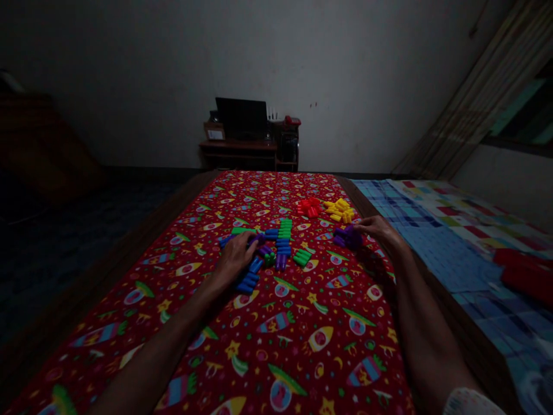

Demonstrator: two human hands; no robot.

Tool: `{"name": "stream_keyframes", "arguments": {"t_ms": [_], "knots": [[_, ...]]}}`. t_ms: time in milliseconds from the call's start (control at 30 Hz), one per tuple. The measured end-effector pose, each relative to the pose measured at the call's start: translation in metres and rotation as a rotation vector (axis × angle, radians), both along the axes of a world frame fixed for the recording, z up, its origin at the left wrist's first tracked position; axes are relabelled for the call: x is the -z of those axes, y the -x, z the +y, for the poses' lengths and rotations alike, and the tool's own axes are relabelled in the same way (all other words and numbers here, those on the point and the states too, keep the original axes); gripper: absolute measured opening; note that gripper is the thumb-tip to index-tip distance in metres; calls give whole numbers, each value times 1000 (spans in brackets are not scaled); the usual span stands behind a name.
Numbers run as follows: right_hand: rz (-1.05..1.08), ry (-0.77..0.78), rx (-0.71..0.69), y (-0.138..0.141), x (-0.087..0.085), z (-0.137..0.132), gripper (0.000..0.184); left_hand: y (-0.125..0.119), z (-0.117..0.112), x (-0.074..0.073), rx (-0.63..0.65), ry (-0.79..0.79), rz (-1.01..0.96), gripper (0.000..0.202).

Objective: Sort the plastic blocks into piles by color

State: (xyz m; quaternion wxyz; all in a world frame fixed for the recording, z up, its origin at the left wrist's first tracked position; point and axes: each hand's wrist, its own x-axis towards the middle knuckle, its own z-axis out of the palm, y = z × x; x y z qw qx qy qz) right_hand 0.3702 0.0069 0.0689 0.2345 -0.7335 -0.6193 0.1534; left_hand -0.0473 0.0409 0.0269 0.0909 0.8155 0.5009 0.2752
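Note:
My left hand (235,255) rests on a figure laid flat from blue, green and purple plastic tube pieces. Its curled fingers close on a purple piece (260,237) at the figure's left side. Below that hand lie blue pieces (247,283), and to its right a column of green pieces (284,228) runs down into blue pieces (283,246). A loose green group (302,257) sits apart on the right. At the purple pile (341,237), my right hand (380,229) pinches a purple piece (355,236) between thumb and fingers; the fingertips are partly in shadow.
A red pile (309,207) and a yellow pile (340,211) lie farther back on the patterned red cloth (276,346). Beyond the table stands a desk (237,147) with a dark monitor (242,118). Checked bedding (432,230) spreads at the right.

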Motion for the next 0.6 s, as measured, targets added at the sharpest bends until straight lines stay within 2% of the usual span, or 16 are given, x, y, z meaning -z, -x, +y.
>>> {"name": "stream_keyframes", "arguments": {"t_ms": [100,167,267,333,400,500,533,600], "knots": [[-62,66,13,3,6,3,29,2,1,-10,-62,76,-71,32],[-169,11,78,9,5,3,26,3,1,-15,-75,89,-127,34],[-261,-100,154,23,-7,0,28,1,-1,-20,-44,106,-253,37],[-211,-164,134,42,-18,-2,27,-3,-5,-22,16,138,-328,40],[-70,-209,1,72,-27,-6,29,-10,-13,-24,97,196,-377,44],[217,-189,-426,128,-27,-16,32,-22,-27,-25,221,278,-428,44],[266,-180,-557,145,-25,-20,31,-26,-31,-24,254,292,-435,43],[255,-200,-717,169,-19,-26,28,-31,-38,-24,286,300,-425,40]]}}
